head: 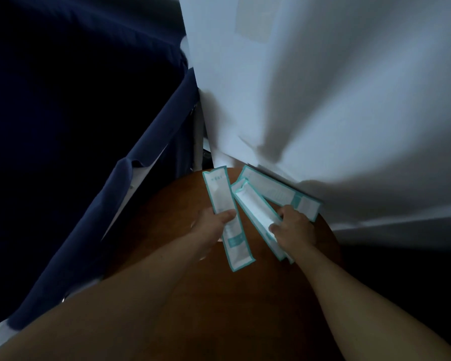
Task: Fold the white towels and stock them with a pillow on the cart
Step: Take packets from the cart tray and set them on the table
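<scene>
My left hand (214, 225) grips a long white packet with a teal border (225, 217), thumb on top of it. My right hand (293, 227) holds a second teal-edged packet (255, 212) near its lower part, above a round brown table (167, 230). A third packet of the same kind (279, 194) lies on the table's far edge, partly under my right hand. No towel or pillow shows clearly in this dim view.
White fabric (323, 87) hangs over the far and right side and reaches down to the table. A dark blue cloth (141, 157) runs along the left. The right foreground is dark.
</scene>
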{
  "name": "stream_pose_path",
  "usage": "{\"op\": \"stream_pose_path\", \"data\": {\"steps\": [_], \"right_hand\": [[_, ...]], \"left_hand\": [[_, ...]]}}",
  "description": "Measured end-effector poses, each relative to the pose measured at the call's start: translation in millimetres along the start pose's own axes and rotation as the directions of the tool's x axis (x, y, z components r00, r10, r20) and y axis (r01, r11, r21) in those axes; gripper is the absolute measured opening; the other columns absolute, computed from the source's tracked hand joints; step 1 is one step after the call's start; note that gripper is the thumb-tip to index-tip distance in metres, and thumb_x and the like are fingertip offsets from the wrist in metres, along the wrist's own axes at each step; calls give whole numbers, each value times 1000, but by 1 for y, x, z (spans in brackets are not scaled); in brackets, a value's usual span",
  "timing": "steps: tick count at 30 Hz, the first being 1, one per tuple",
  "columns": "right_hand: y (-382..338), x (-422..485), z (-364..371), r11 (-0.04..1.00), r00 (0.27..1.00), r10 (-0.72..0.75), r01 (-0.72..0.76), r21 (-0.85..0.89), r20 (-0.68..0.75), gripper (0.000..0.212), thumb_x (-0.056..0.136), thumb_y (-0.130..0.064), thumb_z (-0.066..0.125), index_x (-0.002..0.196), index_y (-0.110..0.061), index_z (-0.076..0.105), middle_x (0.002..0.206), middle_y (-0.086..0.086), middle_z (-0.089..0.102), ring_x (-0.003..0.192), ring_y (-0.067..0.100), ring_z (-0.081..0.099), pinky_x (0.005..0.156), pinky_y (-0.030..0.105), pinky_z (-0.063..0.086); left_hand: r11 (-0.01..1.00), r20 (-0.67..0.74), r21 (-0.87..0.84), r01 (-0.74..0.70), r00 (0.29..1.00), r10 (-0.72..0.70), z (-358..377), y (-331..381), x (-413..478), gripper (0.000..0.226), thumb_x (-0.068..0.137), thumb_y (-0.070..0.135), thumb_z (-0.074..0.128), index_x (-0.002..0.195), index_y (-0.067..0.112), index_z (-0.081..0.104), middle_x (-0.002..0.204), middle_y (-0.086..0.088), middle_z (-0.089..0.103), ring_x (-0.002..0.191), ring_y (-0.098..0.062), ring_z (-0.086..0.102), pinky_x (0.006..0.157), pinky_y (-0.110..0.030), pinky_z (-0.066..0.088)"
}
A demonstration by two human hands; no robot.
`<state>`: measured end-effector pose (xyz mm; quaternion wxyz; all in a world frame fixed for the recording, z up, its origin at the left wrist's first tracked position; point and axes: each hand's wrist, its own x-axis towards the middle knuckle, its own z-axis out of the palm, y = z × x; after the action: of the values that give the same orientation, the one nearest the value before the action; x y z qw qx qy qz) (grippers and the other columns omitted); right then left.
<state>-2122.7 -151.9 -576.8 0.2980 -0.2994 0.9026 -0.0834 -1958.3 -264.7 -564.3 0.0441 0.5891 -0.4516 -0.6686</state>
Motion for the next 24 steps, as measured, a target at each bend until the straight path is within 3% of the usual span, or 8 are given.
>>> {"op": "stream_pose_path", "data": {"steps": [4, 6, 8, 11, 13, 16, 20, 24], "right_hand": [[-5, -19, -12, 989, 999, 8, -15, 148, 50, 26, 82, -33, 77, 104, -19, 74, 95, 3, 73, 90, 22, 68, 62, 18, 42], [-12, -35, -20, 965, 999, -1, -12, 262, 51, 17, 81, -28, 79, 93, -16, 77, 86, 3, 74, 70, 12, 65, 50, 8, 39], [-21, -55, -31, 916, 999, 35, -47, 399, 37, 11, 81, -25, 81, 83, -17, 74, 90, 7, 76, 71, 14, 68, 65, 22, 55], [-35, -92, -49, 868, 994, 98, -65, 492, -42, 21, 78, -27, 83, 82, -18, 64, 94, 7, 73, 87, 26, 69, 80, 41, 57], [-44, -122, -63, 845, 989, 109, -39, 533, -100, 27, 76, -28, 84, 79, -20, 59, 91, 7, 71, 85, 27, 69, 80, 43, 57], [-57, -173, -90, 737, 975, 140, 14, 676, -173, 26, 75, -18, 86, 77, -19, 60, 86, 8, 73, 81, 28, 72, 79, 50, 59], [-65, -247, -135, 620, 953, 178, 84, 780, -245, 28, 76, -10, 85, 81, -16, 59, 94, 14, 74, 84, 31, 72, 78, 50, 60], [-57, -316, -186, 499, 914, 214, 200, 843, -344, 27, 79, -7, 82, 93, -10, 59, 97, 14, 73, 81, 26, 73, 72, 43, 62]], "left_hand": [[1000, 16, 0, -24, 1000, 24, -12, 6, -15, 7, 93, 23, 68, 97, 18, 71, 89, -3, 76, 82, -22, 73, 69, -36, 59], [999, 26, 23, -24, 999, 23, -15, 15, -26, 9, 96, 24, 64, 96, 16, 69, 93, -7, 75, 87, -27, 72, 77, -43, 60], [998, 55, 54, -29, 998, 26, -20, 26, -42, 14, 100, 25, 58, 92, 15, 66, 91, -8, 73, 84, -28, 69, 79, -43, 57], [984, 168, 120, -132, 980, 111, -33, 45, -76, 17, 102, 24, 54, 99, 14, 67, 88, -3, 74, 81, -22, 70, 75, -37, 55], [955, 217, 173, -239, 955, 200, -45, 58, -102, 16, 101, 22, 56, 109, 14, 68, 99, -5, 75, 89, -23, 71, 80, -40, 56], [903, 249, 210, -376, 913, 322, -57, 86, -147, 16, 99, 21, 60, 112, 12, 65, 106, -10, 73, 92, -27, 68, 76, -39, 53], [837, 377, 217, -503, 834, 404, -56, 127, -215, 24, 99, 20, 61, 120, 11, 64, 109, -7, 73, 98, -27, 70, 91, -49, 56], [773, 434, 196, -603, 760, 483, -34, 159, -282, 19, 93, 23, 68, 107, 9, 70, 105, -13, 74, 97, -34, 71, 88, -56, 56]]}}
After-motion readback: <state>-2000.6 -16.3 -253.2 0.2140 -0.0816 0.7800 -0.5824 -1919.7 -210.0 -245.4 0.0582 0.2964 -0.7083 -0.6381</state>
